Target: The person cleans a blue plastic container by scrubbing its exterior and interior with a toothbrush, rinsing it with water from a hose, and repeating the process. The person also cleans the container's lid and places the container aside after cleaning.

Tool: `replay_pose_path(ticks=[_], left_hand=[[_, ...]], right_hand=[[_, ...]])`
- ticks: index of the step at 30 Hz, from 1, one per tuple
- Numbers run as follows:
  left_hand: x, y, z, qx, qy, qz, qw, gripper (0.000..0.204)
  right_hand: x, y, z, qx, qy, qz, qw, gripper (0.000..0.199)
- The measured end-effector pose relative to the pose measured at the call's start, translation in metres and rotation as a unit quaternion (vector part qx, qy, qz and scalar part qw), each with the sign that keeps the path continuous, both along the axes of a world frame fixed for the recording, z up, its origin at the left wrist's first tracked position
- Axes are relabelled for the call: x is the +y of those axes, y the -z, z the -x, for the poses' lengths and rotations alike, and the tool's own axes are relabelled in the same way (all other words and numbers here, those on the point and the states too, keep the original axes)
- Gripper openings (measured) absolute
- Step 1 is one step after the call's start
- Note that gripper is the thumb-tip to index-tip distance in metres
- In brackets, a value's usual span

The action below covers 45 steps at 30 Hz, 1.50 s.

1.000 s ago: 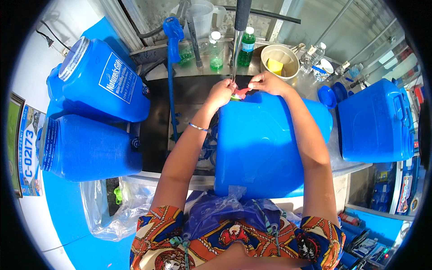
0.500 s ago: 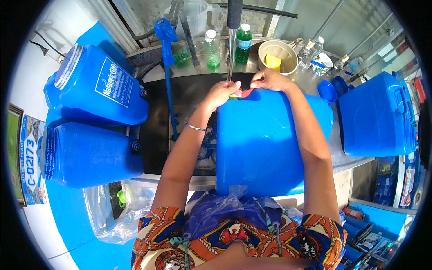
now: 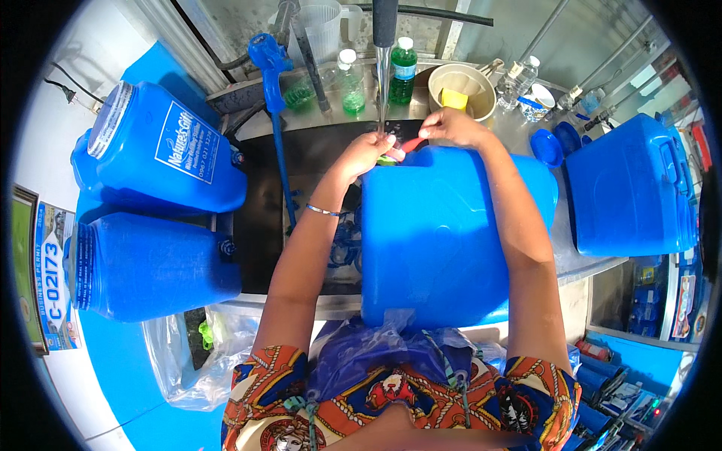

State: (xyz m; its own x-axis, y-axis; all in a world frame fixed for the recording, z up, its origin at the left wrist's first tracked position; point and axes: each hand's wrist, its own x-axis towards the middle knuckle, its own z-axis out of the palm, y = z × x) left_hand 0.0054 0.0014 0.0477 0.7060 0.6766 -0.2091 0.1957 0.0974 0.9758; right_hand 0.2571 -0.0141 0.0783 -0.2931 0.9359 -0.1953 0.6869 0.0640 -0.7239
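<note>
Left hand: your left hand (image 3: 368,150) rests, fingers curled, on the top edge of the jug (image 3: 444,240), at the small red piece (image 3: 410,143); whether it grips anything, can't tell.
Right hand: your right hand (image 3: 451,126) is pinched shut on the red piece's far end.
Jug: big, blue, lying flat in the sink (image 3: 263,218), dead centre, mouth end at 12 o'clock.
Tap: water stream (image 3: 383,90) drops between both hands.
9 o'clock: two blue jugs (image 3: 158,218) stacked on their sides.
3 o'clock: another blue jug (image 3: 632,192) on the counter.
12 o'clock: green bottles (image 3: 403,71), beige bowl (image 3: 462,89).
</note>
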Motion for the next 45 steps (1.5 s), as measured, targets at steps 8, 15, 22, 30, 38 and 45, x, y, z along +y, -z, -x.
replay_pose_path(ticks=[8,15,22,30,38,45], left_hand=[[0.000,0.001,0.002,0.012,-0.015,0.018,1.000,0.041],[-0.004,-0.021,-0.005,0.115,-0.028,-0.060,0.991,0.042],[-0.013,-0.040,-0.020,0.229,-0.026,-0.140,0.963,0.033],[0.013,-0.022,-0.010,0.067,-0.034,-0.055,0.996,0.026],[0.037,-0.058,-0.049,0.040,0.000,-0.307,0.951,0.030],[0.038,-0.002,0.007,0.052,-0.408,-0.646,0.644,0.032]], right_hand=[[-0.002,-0.008,0.005,-0.119,0.046,-0.051,0.990,0.028],[-0.007,-0.011,-0.006,-0.354,0.049,-0.141,0.923,0.038],[-0.013,-0.002,-0.031,-0.433,0.246,0.012,0.867,0.041],[-0.155,-0.032,-0.122,-0.218,0.290,-0.336,0.869,0.041],[-0.347,0.087,-0.127,0.351,0.565,0.012,0.747,0.046],[-0.327,0.022,-0.083,0.285,0.479,-0.104,0.824,0.015]])
